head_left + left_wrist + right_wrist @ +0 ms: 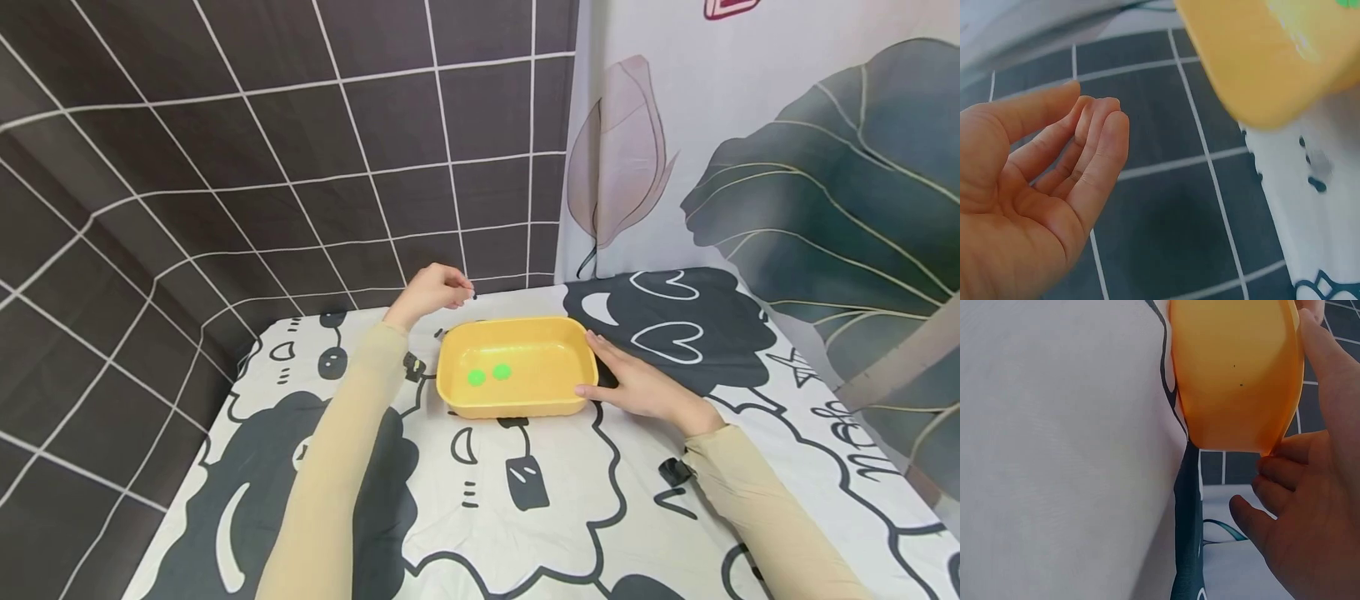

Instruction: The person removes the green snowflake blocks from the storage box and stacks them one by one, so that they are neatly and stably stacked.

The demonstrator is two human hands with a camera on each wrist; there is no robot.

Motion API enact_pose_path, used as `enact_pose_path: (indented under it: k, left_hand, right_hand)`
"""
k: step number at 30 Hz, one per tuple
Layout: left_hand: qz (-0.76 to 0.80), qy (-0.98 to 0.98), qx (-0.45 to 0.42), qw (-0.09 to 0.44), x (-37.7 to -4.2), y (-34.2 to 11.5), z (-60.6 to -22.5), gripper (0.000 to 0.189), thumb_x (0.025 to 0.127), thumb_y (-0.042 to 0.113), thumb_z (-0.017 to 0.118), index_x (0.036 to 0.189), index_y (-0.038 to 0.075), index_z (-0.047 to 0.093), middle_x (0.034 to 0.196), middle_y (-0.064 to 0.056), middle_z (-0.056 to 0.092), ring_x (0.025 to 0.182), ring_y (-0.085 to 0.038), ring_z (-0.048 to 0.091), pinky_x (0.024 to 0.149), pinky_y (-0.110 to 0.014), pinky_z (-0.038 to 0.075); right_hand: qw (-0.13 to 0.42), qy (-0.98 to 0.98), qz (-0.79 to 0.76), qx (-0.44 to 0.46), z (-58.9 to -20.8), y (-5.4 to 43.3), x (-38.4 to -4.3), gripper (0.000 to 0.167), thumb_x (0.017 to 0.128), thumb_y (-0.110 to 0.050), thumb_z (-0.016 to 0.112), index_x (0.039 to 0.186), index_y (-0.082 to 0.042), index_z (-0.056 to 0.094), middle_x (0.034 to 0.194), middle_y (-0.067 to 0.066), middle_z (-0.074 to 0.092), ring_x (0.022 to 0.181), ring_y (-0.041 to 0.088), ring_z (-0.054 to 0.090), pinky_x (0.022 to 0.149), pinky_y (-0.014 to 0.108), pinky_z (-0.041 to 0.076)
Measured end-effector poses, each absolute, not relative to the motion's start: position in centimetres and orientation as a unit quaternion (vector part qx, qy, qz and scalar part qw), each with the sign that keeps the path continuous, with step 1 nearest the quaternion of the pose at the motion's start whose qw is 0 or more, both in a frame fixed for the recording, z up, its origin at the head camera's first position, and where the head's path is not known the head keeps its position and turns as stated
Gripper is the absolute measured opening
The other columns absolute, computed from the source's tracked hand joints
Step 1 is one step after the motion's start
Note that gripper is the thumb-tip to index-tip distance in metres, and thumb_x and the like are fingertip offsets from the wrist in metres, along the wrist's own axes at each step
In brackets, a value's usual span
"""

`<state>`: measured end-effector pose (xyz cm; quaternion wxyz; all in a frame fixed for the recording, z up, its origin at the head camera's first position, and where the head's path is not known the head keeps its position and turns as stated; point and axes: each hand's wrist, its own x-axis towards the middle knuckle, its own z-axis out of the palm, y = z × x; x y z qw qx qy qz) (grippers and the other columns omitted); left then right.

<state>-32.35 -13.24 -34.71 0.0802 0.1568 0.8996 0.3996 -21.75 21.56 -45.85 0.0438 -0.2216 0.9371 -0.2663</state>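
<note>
A shallow yellow plastic tray lies on the patterned cloth in front of me. Two flat green discs, one on the left and one to its right, rest inside it. Thumb over the rim, my right hand holds the tray's right end; its fingers touch the corner in the right wrist view. Beyond the tray's far left corner my left hand hovers, apart from it. The left wrist view shows that hand's fingers loosely bent, thumb close to the fingertips, and nothing visible between them.
A black-and-white cartoon cloth covers the surface. Behind it hangs dark fabric with a white grid. On the right, a curtain with a large leaf print hangs beside the surface's edge.
</note>
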Motion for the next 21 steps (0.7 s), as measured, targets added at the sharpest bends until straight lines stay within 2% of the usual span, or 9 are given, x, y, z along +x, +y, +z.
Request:
enact_pose_path:
  k: [2,9,15,21]
  left_hand:
    - [0.383,0.904,0.165,0.095,-32.4,-12.2,-34.7,0.019,0.096,0.011,0.066,0.108,-0.002,0.071,0.097,-0.011,0.072,0.087,-0.023,0.068,0.081,-0.030,0.058]
    - [0.325,0.915,0.208,0.116,-32.6,-9.9,-35.7,0.014,0.094,0.008,0.066,0.103,0.000,0.073,0.096,-0.009,0.074,0.087,-0.028,0.070,0.075,-0.027,0.057]
    - [0.293,0.917,0.236,0.135,-32.7,-8.7,-36.8,0.010,0.093,0.006,0.068,0.098,0.000,0.073,0.089,-0.009,0.073,0.074,-0.017,0.065,0.070,-0.024,0.055]
    - [0.240,0.928,0.248,0.141,-32.7,-7.9,-37.3,0.009,0.090,0.006,0.069,0.097,0.002,0.073,0.089,-0.007,0.073,0.072,-0.016,0.064,0.068,-0.025,0.054]
  right_hand:
    - [0.045,0.937,-0.267,-0.221,-45.9,21.5,-21.8,0.106,0.087,-0.070,0.062,0.161,-0.009,0.016,0.166,0.017,0.018,0.149,0.039,0.022,0.117,0.057,0.026]
    - [0.045,0.937,-0.267,-0.221,-45.7,21.4,-21.8,0.107,0.087,-0.071,0.061,0.161,-0.010,0.016,0.166,0.017,0.018,0.149,0.039,0.023,0.117,0.056,0.026]
    - [0.042,0.937,-0.268,-0.222,-45.7,21.5,-21.6,0.105,0.087,-0.068,0.063,0.161,-0.008,0.017,0.165,0.018,0.019,0.149,0.040,0.024,0.117,0.056,0.027]
    - [0.046,0.936,-0.272,-0.217,-45.6,21.5,-21.6,0.106,0.086,-0.071,0.062,0.161,-0.010,0.017,0.165,0.017,0.019,0.149,0.038,0.024,0.117,0.056,0.027]
